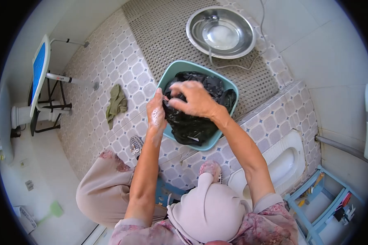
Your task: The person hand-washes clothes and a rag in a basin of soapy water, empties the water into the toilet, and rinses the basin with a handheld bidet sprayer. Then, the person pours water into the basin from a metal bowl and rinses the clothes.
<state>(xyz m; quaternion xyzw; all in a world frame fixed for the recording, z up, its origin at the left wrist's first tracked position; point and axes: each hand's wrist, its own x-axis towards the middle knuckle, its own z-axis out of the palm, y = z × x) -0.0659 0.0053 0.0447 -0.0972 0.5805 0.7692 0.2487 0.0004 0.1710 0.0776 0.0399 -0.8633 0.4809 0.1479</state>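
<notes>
Reaching over dark cloth [192, 122] inside the teal basin [210, 143] is the right hand [197, 100], fingers loosely spread; left hand [154, 113], sudsy, at the basin's left edge, finger closure impossible to tell; hazard: slippery suds could let any held cloth slide free.

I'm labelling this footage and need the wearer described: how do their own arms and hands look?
Left hand and right hand are ungloved, the left with white suds; forearms bare, no watch showing. The short sleeves are pink-and-grey patterned, with plain pale cuffs.
</notes>
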